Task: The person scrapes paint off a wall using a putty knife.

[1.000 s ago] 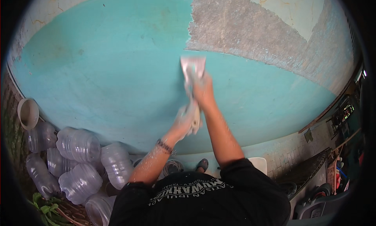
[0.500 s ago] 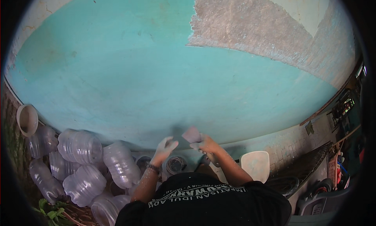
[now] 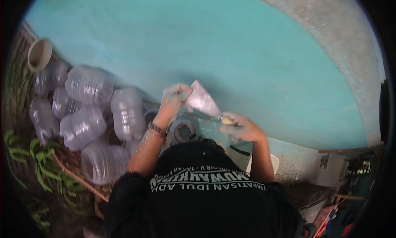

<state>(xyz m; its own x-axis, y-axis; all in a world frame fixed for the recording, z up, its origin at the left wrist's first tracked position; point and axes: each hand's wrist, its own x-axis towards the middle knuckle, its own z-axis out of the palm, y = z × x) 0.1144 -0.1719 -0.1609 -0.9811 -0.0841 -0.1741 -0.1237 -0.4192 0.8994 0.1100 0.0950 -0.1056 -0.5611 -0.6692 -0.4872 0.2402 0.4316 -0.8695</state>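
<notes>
A scraper [image 3: 202, 100] with a broad, triangular metal blade and a pale yellow handle lies between my two hands, in front of the turquoise wall [image 3: 198, 44]. My right hand [image 3: 244, 128], dusted with pale powder, is closed round the handle. At the blade's wide end, the fingers of my left hand [image 3: 175, 98] pinch its edge; that hand is dusty too and has a dark bracelet at the wrist. Some fingertips are hidden or blurred. Pale flecks cover both forearms.
Several large clear plastic bottles [image 3: 90, 85] are heaped at the left, below a pale round container [image 3: 40, 55]. Green plants [image 3: 39, 159] grow at lower left. A white chair-like piece [image 3: 274, 163] stands behind my right forearm. Bare grey wall [image 3: 338, 35] shows at upper right.
My left hand, apart from the scraper before, now touches its blade. Both hands are higher in the picture, and the blade is seen more broadly. The view has tilted and turned.
</notes>
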